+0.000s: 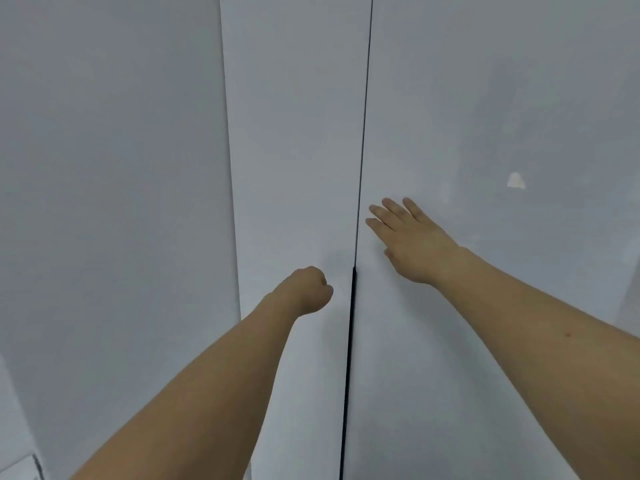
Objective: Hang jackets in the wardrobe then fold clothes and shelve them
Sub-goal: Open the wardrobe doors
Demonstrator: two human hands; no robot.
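The wardrobe doors (pixel 450 116) run past the top and bottom edges, and whatever lies behind them is hidden. The left hand (pixel 304 289) shows only its back, its curled fingers mostly out of sight. Both forearms are cut off at the frame edges.

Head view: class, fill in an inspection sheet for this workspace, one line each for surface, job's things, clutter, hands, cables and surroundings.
Surface: nothing seen.
Job's things: white wardrobe doors, left door and right door, meet at a dark seam; no jackets or clothes seen.
Clutter: small pale mark on the right door.
Hands: left hand curled in a fist at the left door; right hand flat, fingers straight, on the right door.
Cables: nothing seen.
Surroundings: plain white panel at left.
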